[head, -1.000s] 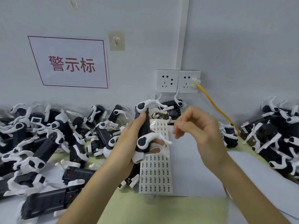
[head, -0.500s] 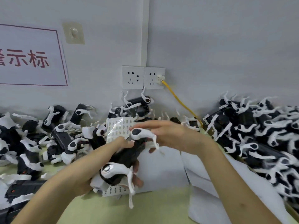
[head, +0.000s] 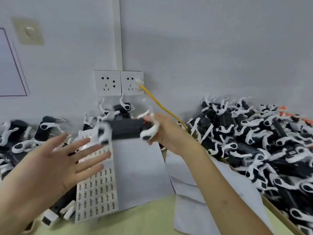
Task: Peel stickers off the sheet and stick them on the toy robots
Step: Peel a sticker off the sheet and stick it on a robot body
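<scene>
My right hand (head: 163,131) grips one end of a black-and-white toy robot (head: 126,128), held level above the table and blurred by motion. My left hand (head: 55,164) is spread open at lower left, palm forward, holding nothing. Under and beside it lies the sticker sheet (head: 100,189), white with rows of small printed labels, partly hidden by the left fingers. A large heap of toy robots (head: 257,141) fills the right side; another pile of toy robots (head: 25,138) lies at far left.
White paper sheets (head: 140,170) lie under and right of the sticker sheet on the pale green tabletop (head: 144,219). A yellow cable (head: 160,106) runs from the wall socket (head: 132,83) down behind my right hand. A few robots rest against the wall below the sockets.
The toy robot has passed from my left hand to my right hand and moved rightward. My left hand let go and opened. The camera view has swung to the right.
</scene>
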### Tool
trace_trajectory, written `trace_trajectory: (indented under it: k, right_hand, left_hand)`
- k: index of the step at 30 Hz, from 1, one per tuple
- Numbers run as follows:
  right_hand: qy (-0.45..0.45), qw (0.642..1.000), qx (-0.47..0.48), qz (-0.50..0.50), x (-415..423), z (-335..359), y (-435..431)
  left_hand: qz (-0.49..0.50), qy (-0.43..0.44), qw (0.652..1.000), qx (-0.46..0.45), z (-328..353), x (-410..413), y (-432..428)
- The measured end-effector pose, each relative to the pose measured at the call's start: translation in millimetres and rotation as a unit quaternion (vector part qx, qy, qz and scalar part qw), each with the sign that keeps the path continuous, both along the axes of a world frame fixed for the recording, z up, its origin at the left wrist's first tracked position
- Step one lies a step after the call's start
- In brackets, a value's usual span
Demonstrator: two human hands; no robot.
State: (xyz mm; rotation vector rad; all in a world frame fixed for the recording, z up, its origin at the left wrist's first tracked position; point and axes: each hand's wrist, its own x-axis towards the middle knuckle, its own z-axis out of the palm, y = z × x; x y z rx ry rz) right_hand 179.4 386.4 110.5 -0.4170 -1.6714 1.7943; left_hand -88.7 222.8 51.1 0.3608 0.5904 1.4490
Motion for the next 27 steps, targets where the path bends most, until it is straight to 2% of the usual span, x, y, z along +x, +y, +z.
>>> trace_trajectory:
  k: [2,4,6,8,12,17,20,22,24,25,27]
  right_hand:
    - [0.122,0.982,-0.116,-0.087,9,1,14]
    - [0.262,0.931,-0.214,-0.139,23,1,31]
    - [0.327,0.895,-0.258,-0.161,41,-3,44]
    - [0.33,0.882,-0.279,-0.188,54,-9,53]
    - [0.265,0.893,-0.286,-0.224,52,-14,52]
    - [0.204,0.92,-0.267,-0.203,35,-9,40]
    - [0.176,0.936,-0.235,-0.196,32,-6,37]
    - [0.159,0.946,-0.21,-0.19,29,-4,35]
    - [0.149,0.954,-0.188,-0.178,25,-4,32]
    - [0.144,0.957,-0.182,-0.172,23,-4,31]
    - [0.135,0.962,-0.177,-0.159,19,-6,28]
  left_hand:
    - [0.04,0.041,0.998,0.018,-1,-10,6]
    - [0.07,0.075,0.993,0.057,-5,-16,0]
    - [0.099,0.085,0.991,0.038,-9,-26,1]
    - [0.117,0.083,0.989,0.035,-11,-36,1]
    - [0.154,0.107,0.982,0.013,-13,-47,0]
    - [0.233,0.235,0.944,0.007,4,-33,-9]
    - [0.294,0.38,0.877,-0.02,21,-19,-17]
    - [0.305,0.529,0.79,-0.057,28,-14,-23]
    - [0.265,0.656,0.701,-0.091,29,-16,-28]
    - [0.234,0.692,0.674,-0.11,28,-18,-30]
    - [0.181,0.727,0.648,-0.139,23,-21,-32]
